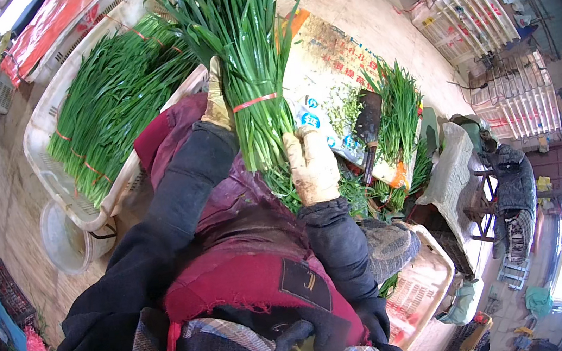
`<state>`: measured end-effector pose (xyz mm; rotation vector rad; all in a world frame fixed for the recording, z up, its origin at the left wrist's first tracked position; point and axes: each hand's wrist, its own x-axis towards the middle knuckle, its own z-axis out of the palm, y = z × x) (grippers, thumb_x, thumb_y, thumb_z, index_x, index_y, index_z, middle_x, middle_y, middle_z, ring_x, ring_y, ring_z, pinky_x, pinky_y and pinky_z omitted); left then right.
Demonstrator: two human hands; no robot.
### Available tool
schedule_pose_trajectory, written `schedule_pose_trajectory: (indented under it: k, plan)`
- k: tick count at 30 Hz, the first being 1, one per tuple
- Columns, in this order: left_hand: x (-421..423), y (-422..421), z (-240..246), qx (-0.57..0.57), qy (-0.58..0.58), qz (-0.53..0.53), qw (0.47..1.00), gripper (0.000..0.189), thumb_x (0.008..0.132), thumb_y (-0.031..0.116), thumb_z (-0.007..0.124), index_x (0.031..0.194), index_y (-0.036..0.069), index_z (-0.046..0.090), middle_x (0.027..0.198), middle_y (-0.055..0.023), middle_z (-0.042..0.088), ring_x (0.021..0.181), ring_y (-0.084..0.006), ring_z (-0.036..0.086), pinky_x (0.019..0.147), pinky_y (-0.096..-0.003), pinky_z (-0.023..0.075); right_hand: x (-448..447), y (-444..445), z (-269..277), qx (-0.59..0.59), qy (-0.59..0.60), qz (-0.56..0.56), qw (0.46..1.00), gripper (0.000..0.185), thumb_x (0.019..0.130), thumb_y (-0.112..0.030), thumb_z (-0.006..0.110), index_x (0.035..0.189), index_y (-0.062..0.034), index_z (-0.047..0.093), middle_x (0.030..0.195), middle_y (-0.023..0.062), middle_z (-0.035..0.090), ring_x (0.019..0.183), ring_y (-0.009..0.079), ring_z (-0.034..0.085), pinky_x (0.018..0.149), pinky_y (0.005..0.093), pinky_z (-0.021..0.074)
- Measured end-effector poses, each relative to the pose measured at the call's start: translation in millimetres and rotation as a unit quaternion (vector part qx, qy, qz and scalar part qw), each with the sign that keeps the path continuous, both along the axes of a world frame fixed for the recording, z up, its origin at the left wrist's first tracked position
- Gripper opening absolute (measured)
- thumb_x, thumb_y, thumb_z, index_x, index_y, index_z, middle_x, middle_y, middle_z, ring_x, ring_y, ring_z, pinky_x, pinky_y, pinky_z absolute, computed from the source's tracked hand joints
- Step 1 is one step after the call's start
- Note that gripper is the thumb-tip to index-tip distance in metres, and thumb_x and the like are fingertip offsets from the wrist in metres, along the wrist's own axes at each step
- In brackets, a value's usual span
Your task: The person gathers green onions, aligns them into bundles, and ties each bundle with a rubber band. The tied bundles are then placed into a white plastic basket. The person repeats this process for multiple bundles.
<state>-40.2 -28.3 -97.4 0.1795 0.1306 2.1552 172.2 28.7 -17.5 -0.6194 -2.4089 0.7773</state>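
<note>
My left hand [217,101], in a soiled pale glove, grips the left side of a bundle of garlic chives [254,72]. A red band [254,103] ties the bundle around its lower part. Its leaves point away from me, and the even, pale stem ends face my lap. Against the right side of those stem ends is my right hand [313,166], also gloved, with some of its fingers hidden. Right of it, a dark-bladed cleaver [370,115] rests on a printed sack [319,64] beside loose chives [400,112] and pale trimmings [344,106].
At the left, a white plastic crate [38,149] holds several banded chive bundles, with a translucent bucket [63,241] below it. Another crate [423,284] stands at my right. A person [513,177] is at the far right, near stacked white crates [513,97].
</note>
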Motion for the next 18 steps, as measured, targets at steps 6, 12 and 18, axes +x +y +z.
schedule_pose_trajectory:
  k: [6, 12, 18]
  plan:
    - [-6, 5, -10, 0.001, 0.007, 0.013, 1.000, 0.072, 0.083, 0.062, 0.062, 0.135, 0.011, 0.054, 0.132, -0.0124, 0.059, 0.112, -0.0326, 0.061, 0.100, -0.0505, 0.0473, 3, 6, -11, -0.018, 0.016, 0.040, 0.999, 0.017, 0.094, -0.016, 0.062, 0.097, -0.0001, 0.061, 0.079, 0.0124, 0.060, 0.065, 0.0212, 0.059, 0.060, 0.0344, 0.0483]
    - [-3, 4, -9, -0.012, 0.015, -0.009, 1.000, 0.074, 0.084, 0.064, 0.061, 0.135, 0.012, 0.054, 0.131, -0.0122, 0.059, 0.112, -0.0325, 0.061, 0.099, -0.0512, 0.0483, 8, 14, -33, -0.088, 0.016, 0.044, 0.995, 0.013, 0.095, -0.013, 0.060, 0.099, -0.0001, 0.059, 0.075, 0.0043, 0.056, 0.058, 0.0083, 0.055, 0.046, 0.0246, 0.0473]
    - [-3, 4, -1, -0.028, -0.030, 0.018, 0.999, 0.084, 0.084, 0.073, 0.048, 0.141, 0.010, 0.047, 0.137, -0.0169, 0.053, 0.115, -0.0370, 0.057, 0.096, -0.0554, 0.0480, 9, 12, -40, -0.159, 0.059, 0.074, 0.983, 0.011, 0.095, -0.007, 0.058, 0.102, 0.0013, 0.057, 0.089, 0.0056, 0.056, 0.069, 0.0103, 0.059, 0.055, 0.0254, 0.0561]
